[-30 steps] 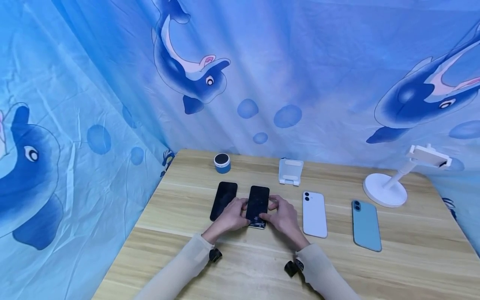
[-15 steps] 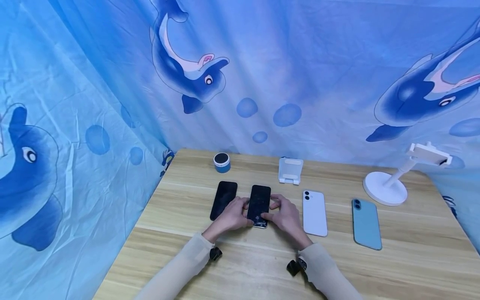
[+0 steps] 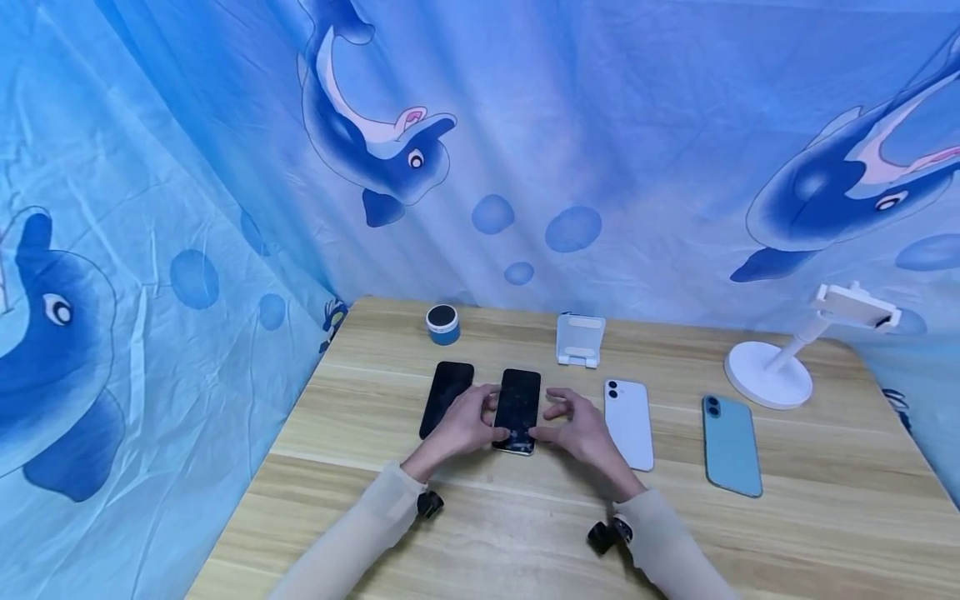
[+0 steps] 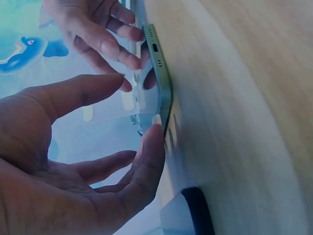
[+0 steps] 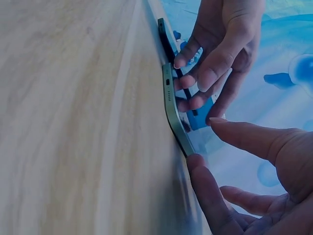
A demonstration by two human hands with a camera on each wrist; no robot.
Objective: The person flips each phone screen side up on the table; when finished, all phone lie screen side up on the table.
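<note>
A smartphone [image 3: 517,410] with a dark screen lies face up on the table; its pale green edge shows in both wrist views. My left hand [image 3: 467,419] is at its left side. In the left wrist view one fingertip [image 4: 155,122] meets the phone's edge, while the thumb is raised off the screen. On the other side is my right hand [image 3: 583,429], its fingers spread slightly away from the right edge in the head view. The right wrist view has a fingertip [image 5: 195,161] at the phone's corner, the thumb apart from the glass; contact there is unclear.
A second black-screened phone [image 3: 447,398] lies left; a white phone [image 3: 630,427] and a teal phone [image 3: 732,447] lie face down right. Behind stand a blue speaker [image 3: 443,325], a small white phone stand [image 3: 580,340] and a taller white stand [image 3: 770,375].
My right hand has drawn back rightward from the phone and its fingers have spread. The left thumb has come up from the lower edge. The phone stays about where it was.
</note>
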